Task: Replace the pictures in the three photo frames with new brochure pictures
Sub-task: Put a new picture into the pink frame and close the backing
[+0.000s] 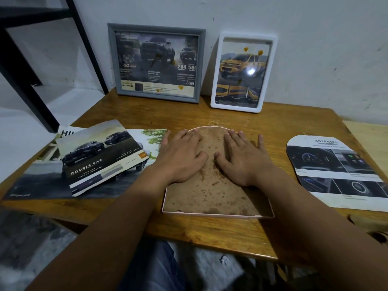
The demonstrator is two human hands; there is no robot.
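Pink arched frame (218, 215) lies face-down at the worktop's (210, 234) near-centre, long axis running straight away from the person, arch end far, flat end near; its brown backing board (212, 185) sits inside the rim. Both hands are flat and spread on that board, gripping nothing: left hand (180, 158) on its left half, right hand (243, 160) on its right half, so the frame is directly under both and neither is nearer. Arch-cut brochure picture (338, 171) lies well right of the frame, nearest the right hand; grey frame (156, 63) and white frame (243, 72) stand beyond it against the wall.
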